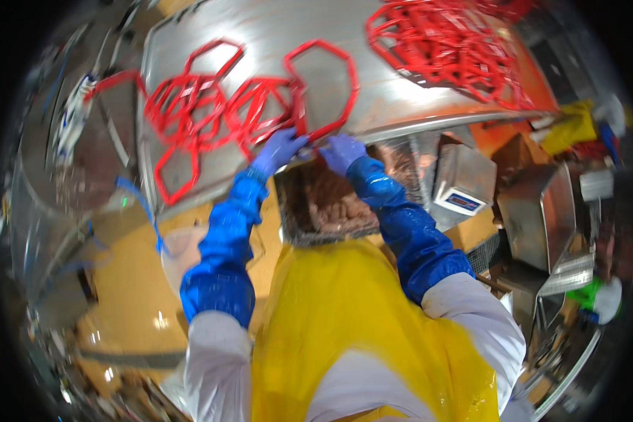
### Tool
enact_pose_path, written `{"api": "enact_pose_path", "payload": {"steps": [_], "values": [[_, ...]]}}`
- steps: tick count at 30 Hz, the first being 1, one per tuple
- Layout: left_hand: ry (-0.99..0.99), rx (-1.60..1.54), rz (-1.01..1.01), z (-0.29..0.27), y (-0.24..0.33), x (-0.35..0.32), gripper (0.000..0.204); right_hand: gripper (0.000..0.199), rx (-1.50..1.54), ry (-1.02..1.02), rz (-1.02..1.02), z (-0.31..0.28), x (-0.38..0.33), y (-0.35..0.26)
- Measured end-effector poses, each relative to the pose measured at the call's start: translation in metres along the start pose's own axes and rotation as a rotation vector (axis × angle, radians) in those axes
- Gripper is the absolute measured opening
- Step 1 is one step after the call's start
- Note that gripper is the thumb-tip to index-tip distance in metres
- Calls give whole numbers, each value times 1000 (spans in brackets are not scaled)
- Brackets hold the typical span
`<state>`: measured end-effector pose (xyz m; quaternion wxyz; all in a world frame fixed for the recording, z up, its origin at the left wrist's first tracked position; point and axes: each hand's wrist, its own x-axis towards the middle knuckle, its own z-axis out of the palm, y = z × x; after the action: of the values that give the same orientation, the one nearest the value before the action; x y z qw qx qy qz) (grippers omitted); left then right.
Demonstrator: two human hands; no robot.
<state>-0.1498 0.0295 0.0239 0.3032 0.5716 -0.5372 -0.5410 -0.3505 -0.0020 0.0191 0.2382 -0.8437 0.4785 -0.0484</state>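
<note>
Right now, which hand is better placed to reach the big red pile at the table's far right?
Probably the right hand: it sits nearer the red pile, at the near edge of the table, while the left hand is farther left, beside the loose red loops.

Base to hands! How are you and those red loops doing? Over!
Left hand and right hand near red loops, grip unclear. Some spread, some heaped on metal table. Right blue sleeve partly covers dark tray. Over.

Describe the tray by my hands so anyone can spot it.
Find the big steel table with red loops. Between it and the yellow apron sits a dark rectangular tray. It holds lumpy brownish-pink contents; the steel box to its right has a display.
</note>
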Motion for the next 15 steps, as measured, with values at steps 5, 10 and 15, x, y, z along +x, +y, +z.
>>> {"api": "enact_pose_path", "payload": {"steps": [5,10,15], "values": [[313,-192,301,11,-5,11,28,33,1142,-46,-301,-13,69,2],[175,-780,241,32,-20,40,34,30,-177,176,-447,-45,53,-3],[197,51,24,29,-52,29,22,31,339,-230,-38,19,37,18]]}}
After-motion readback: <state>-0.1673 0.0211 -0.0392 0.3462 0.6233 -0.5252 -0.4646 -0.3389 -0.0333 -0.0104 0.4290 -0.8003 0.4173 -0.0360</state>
